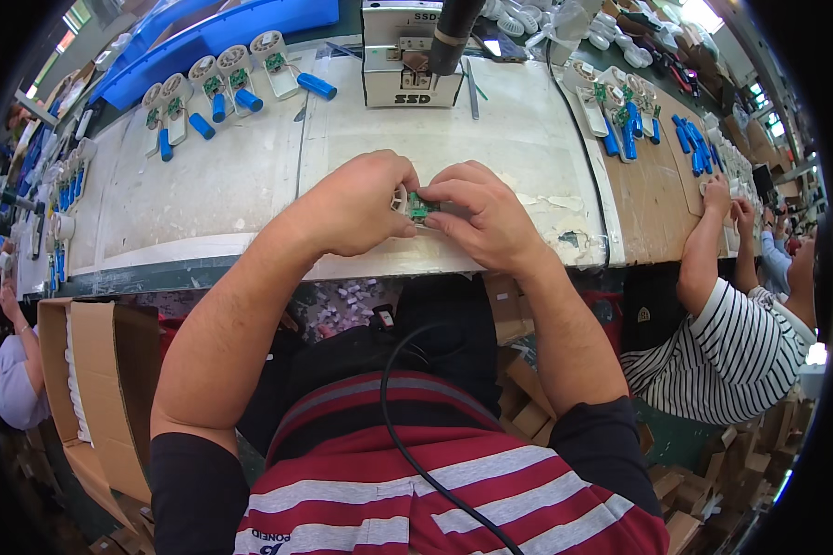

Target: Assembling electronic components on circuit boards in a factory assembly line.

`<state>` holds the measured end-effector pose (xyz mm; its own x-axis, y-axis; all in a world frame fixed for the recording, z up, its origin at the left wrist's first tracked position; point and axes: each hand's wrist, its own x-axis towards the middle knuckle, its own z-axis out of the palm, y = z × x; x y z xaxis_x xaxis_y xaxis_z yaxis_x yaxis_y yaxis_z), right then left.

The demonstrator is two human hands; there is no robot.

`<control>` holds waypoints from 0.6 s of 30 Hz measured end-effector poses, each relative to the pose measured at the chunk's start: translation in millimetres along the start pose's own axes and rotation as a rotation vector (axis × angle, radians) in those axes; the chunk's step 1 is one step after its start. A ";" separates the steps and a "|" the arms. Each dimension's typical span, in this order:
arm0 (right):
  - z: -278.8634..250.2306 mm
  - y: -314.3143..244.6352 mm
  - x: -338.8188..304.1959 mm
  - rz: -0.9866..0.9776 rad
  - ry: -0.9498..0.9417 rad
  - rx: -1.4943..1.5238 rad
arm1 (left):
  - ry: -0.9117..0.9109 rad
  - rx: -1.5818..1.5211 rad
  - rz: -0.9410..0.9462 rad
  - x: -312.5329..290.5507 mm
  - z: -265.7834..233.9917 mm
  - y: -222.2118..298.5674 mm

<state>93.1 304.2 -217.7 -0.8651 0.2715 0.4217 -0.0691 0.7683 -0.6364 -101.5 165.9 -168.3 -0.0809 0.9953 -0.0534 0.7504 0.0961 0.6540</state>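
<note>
Green circuit board (420, 207) between both hands, over the tabletop (204, 185) close to its near edge. Left hand (366, 205) curled, gripping the white plastic housing (399, 199) at the board's left; right hand (483, 215) pinching the board, thumb nearer that edge.

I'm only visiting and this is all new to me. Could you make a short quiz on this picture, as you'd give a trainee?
1. What colour is the small circuit board between the left hand and the right hand?
2. True or false: the large blue bin is to the right of both hands.
3. What stands at the far side of the table, ahead of the hands?
A. a potted plant
B. a boxy machine
C. a bicycle

Key:
1. Green
2. False; it is ahead, to the left
3. B
</note>
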 end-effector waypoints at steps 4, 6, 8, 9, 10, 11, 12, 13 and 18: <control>4.2 -7.2 2.2 0.021 0.008 -0.037 | 0.009 0.027 0.026 -0.5 3.1 -3.3; 7.7 -9.4 1.6 0.064 0.033 -0.032 | 0.056 0.039 0.021 -0.4 6.3 -2.4; 10.0 -11.9 0.6 0.105 0.058 -0.029 | 0.080 0.033 0.034 0.1 11.4 -5.3; 10.9 -13.1 -0.1 0.139 0.070 -0.035 | 0.106 0.027 0.045 0.1 13.6 -6.5; 11.9 -14.0 -1.0 0.175 0.082 -0.040 | 0.105 0.027 0.047 -0.6 14.5 -7.6; 12.7 -15.5 -1.6 0.176 0.083 -0.040 | 0.115 0.025 0.079 -2.1 14.6 -9.3; 13.1 -17.4 -2.0 0.188 0.083 -0.037 | 0.126 0.023 0.112 -3.3 14.9 -10.5; 13.4 -18.8 -3.2 0.201 0.083 -0.034 | 0.123 0.021 0.113 -4.5 15.7 -11.0; 15.7 -14.6 -10.7 0.183 0.140 0.028 | 0.174 0.070 0.193 -8.0 19.3 -11.4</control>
<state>95.6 281.1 -223.0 -0.7873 0.4844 0.3815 0.0677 0.6829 -0.7273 -96.8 157.1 -190.0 -0.0387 0.9786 0.2022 0.8062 -0.0890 0.5849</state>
